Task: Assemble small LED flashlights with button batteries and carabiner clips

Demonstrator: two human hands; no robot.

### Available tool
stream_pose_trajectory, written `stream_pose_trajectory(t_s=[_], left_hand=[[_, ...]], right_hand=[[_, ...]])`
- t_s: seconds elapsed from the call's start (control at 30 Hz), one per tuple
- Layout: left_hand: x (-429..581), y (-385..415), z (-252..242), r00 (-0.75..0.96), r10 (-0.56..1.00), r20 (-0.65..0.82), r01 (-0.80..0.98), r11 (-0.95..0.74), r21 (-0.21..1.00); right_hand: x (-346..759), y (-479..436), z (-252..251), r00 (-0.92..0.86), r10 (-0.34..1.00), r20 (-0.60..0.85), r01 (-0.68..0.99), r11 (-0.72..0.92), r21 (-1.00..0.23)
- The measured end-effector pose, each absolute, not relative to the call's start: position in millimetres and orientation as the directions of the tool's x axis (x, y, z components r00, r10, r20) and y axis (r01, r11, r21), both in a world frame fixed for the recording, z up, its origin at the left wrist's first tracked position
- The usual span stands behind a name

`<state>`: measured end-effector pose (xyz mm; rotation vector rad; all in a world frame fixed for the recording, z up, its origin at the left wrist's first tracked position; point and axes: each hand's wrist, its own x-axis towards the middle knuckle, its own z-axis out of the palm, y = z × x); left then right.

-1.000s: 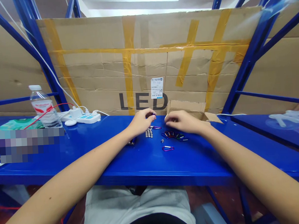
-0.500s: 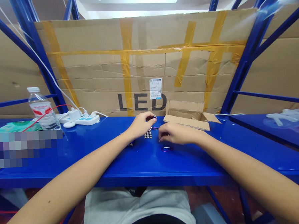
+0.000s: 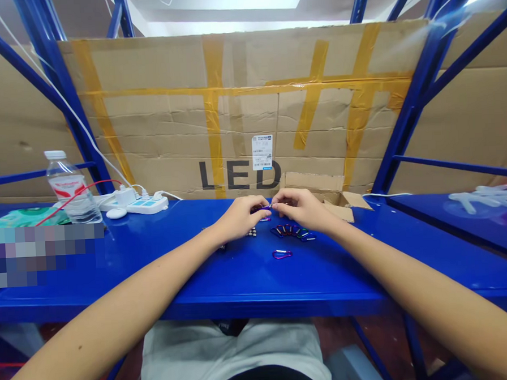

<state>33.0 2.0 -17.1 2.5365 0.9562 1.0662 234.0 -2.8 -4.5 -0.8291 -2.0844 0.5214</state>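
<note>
My left hand (image 3: 241, 218) and my right hand (image 3: 300, 205) meet fingertip to fingertip above the blue table. Each is closed in a pinch, and a tiny item between the fingertips is too small to name. Below my right hand, several coloured carabiners (image 3: 293, 231) lie in an overlapping row. A single purple carabiner (image 3: 282, 254) rests nearer the table's front edge. Beside my left fingers shows a bit of purple and silver metal, partly covered. Small silver pieces (image 3: 252, 232) sit grouped by my left hand, which hides some of them.
Behind my right hand stands an open cardboard box (image 3: 339, 208). A water bottle (image 3: 73, 191), a white power strip (image 3: 146, 203) and a green packet (image 3: 23, 217) are at the left. Clear plastic bags (image 3: 492, 199) lie far right. Taped cardboard walls the back.
My right hand has lifted up and away from me to meet my left fingertips, uncovering the row of carabiners. My left hand has shifted slightly toward me.
</note>
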Motion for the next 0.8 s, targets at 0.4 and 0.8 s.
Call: stream_pose_trajectory(t_s=[0.4,0.8], left_hand=[[31.3,-2.0,-22.4,0.598,0.548,0.585,0.629,-0.773,0.082],[40.5,-2.0,-20.4,0.494,0.622,0.608,0.645,-0.731,0.223]], right_hand=[[217.0,-0.8,-13.8,-0.405,0.908,0.103,0.015,0.120,-0.993],[222.3,-1.2,-10.8,-0.310,0.895,0.320,0.138,0.376,-0.916]])
